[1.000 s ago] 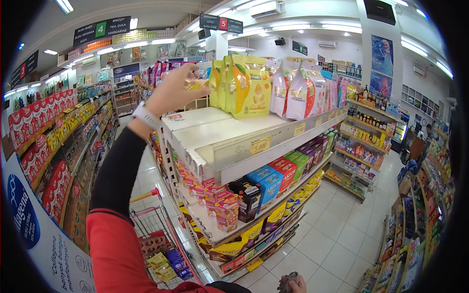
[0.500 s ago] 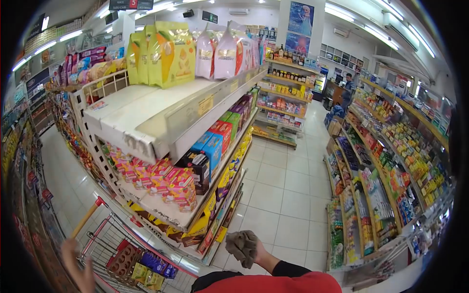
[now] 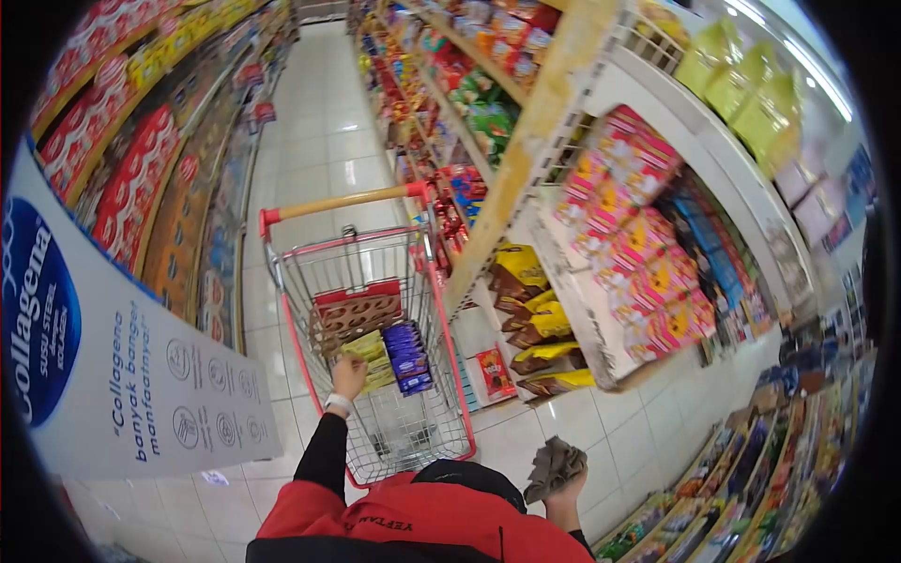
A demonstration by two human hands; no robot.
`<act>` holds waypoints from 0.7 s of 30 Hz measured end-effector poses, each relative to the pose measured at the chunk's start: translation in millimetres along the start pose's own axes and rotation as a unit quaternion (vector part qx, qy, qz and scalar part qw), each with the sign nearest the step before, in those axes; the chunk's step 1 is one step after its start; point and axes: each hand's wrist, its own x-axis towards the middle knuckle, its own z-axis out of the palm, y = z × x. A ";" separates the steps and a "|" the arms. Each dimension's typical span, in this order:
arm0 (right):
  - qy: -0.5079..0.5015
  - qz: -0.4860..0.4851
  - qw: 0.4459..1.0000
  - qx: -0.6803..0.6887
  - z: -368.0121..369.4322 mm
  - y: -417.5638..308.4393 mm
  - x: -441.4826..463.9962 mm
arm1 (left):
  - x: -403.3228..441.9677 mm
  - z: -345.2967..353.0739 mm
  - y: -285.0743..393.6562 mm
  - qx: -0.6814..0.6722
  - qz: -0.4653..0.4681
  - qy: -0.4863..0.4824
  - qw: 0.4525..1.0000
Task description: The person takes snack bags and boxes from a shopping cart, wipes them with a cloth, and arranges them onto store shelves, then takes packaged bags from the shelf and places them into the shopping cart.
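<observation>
My left hand (image 3: pixel 349 373), with a white band at the wrist, reaches over the near left side of the shopping cart (image 3: pixel 359 199). Its fingers are bent near the yellow-green packs (image 3: pixel 373 360) in the cart; whether they hold anything is too small to tell. Purple packs (image 3: pixel 406 358) lie to the right of these, and a red and brown carton with round holes (image 3: pixel 357 312) lies behind them. At the lower right, my right hand (image 3: pixel 568 488) is closed on a crumpled grey-brown cloth (image 3: pixel 555 467).
A Collagena banner (image 3: pixel 141 347) stands at the left. Shelves of red packs (image 3: pixel 141 178) run behind it. To the right of the cart, the shelf end holds pink packs (image 3: pixel 648 267) and yellow-brown bags (image 3: pixel 540 328). A tiled aisle (image 3: pixel 324 113) stretches beyond the cart.
The view has swung left and down to the cart. My left hand has moved from the top shelf's yellow-green bags down over the cart. My right hand still has the cloth.
</observation>
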 end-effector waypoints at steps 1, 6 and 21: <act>-0.003 0.008 1.000 -0.011 -5.3 0.5 -1.2 | 6.6 7.5 -4.0 -0.002 -0.012 0.007 1.000; 0.042 0.044 0.998 -0.009 8.0 1.1 -35.2 | 19.2 48.8 -43.0 0.314 0.065 -0.047 0.946; 0.014 0.029 0.996 -0.086 11.8 5.1 -48.7 | -18.6 50.2 -61.2 0.289 -0.103 -0.095 0.947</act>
